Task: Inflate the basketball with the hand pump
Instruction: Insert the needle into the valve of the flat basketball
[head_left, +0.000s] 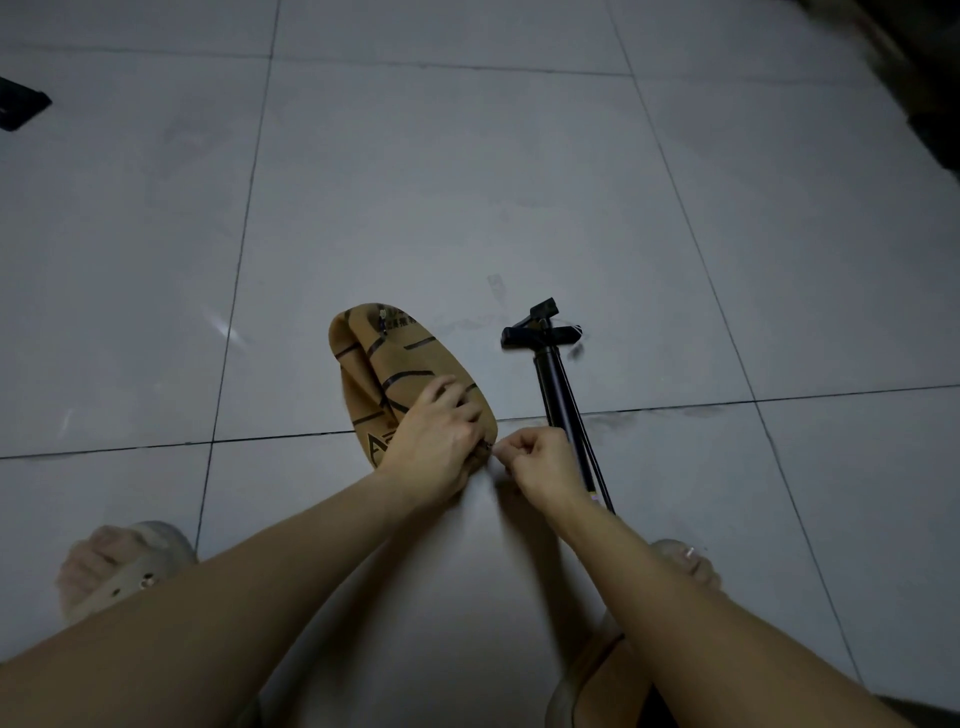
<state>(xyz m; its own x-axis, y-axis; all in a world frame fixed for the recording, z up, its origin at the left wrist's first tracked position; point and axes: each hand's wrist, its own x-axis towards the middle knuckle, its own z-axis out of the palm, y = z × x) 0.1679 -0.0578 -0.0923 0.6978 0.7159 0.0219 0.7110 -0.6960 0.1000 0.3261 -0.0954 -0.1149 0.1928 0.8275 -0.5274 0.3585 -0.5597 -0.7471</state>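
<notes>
Between the 2 hands, where their fingertips meet, a small dark piece (490, 448) sits at the near edge of the basketball (395, 358); it is too small to tell what it is. The right hand (540, 465) pinches it, fingers curled tight. The left hand (434, 447) lies over the near end of the basketball, its fingers bent into the skin and gripping it. The basketball is flat and folded, tan with black lines and lettering, and lies on the floor (467, 182) stretching away beyond the left hand. Just right of the right hand lies the black pump (557, 384), its barrel pointing away from the wrist, a crosspiece at its far end and a thin hose alongside. Nearer the person than the hands, 2 pale slippers (122, 564) stand 1 to each side. Well off to the left of the left hand lies a dark flat object (21, 106).
</notes>
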